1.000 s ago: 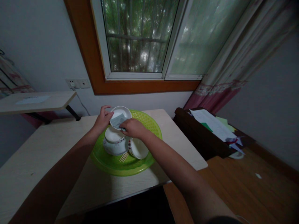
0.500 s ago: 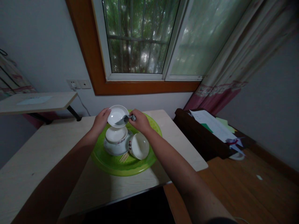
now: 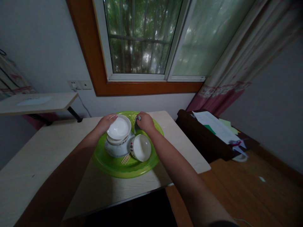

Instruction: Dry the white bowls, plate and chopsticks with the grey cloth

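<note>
My left hand (image 3: 105,123) grips the rim of a white bowl (image 3: 119,127), thumb over its edge. The bowl is tilted, its inside facing me. Just below it, another white bowl (image 3: 117,141) stands on a pale patterned dish (image 3: 115,151); I cannot tell whether the held bowl touches it. My right hand (image 3: 145,121) is closed around what looks like a crumpled grey cloth (image 3: 136,127), mostly hidden by the fingers. Near my right wrist, a white bowl with a floral outside (image 3: 141,148) lies tilted beside several short wooden sticks (image 3: 126,159). All rest on a round green tray (image 3: 132,172).
The tray stands on a pale wooden table (image 3: 94,195). A raised shelf (image 3: 59,102) with a black leg is at the left. Beyond the table are a wall with sockets (image 3: 80,84) and a window. At the right, papers (image 3: 213,123) lie on a dark brown box-like piece.
My left hand has lowered the bowl toward the stack and tilted it more toward me. My right hand has drawn the grey cloth out of the bowl, slightly right.
</note>
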Motion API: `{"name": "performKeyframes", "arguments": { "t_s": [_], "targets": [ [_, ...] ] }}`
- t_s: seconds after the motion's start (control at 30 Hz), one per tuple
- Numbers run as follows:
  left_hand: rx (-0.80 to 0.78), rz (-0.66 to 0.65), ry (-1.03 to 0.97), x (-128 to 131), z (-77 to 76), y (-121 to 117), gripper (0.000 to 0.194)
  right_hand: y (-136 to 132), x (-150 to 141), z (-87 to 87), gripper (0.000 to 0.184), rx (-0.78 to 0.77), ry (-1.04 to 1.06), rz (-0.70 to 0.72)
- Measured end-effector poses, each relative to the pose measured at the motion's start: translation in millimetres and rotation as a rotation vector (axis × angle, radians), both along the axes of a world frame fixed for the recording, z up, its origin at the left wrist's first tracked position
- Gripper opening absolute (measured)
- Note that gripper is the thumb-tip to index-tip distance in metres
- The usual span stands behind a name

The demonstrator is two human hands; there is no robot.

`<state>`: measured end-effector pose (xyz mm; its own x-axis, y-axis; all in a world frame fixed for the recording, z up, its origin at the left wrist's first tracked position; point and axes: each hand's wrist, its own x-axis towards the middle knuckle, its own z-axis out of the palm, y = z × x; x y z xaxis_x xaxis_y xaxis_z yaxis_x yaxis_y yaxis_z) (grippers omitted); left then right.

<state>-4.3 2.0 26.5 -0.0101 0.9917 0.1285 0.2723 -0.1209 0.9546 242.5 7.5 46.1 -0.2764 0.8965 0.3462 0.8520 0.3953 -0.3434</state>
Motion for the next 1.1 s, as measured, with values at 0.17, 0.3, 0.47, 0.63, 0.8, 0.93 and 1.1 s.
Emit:
{"name": "performKeyframes", "arguments": {
  "t_s": [0.17,0.3,0.47,0.63,0.8,0.93,1.1],
  "targets": [
    [-0.017,-0.044,0.107,1.7,3.6,-4.7,0.06,-0.6,1.3,0.8,0.022,-0.102,-0.191,0.086],
    [0.001,-0.075,0.199,-0.9,-1.4,-0.7,0.05,-1.3,0.5,-1.6,0.024,-0.172,-0.24,0.237],
    [0.042,-0.151,0.287,-6.1,-10.6,6.5,0.045,-5.3,-0.2,1.4,0.026,-0.33,-0.239,0.383],
    [0.092,-0.143,0.329,-5.8,-12.7,7.6,0.042,-5.1,1.2,-1.2,0.027,-0.427,-0.247,0.44],
    [0.067,-0.107,0.383,-6.2,-15.2,9.3,0.044,-4.4,1.6,-3.4,0.031,-0.466,-0.25,0.425],
    [0.119,-0.072,0.435,-7.9,-17.4,9.6,0.044,-5.2,2.0,-2.2,0.033,-0.487,-0.253,0.417],
    [0.114,-0.104,0.478,-8.5,-20.9,8.4,0.042,-4.3,1.7,-4.0,0.031,-0.504,-0.255,0.426]
  ]
}}
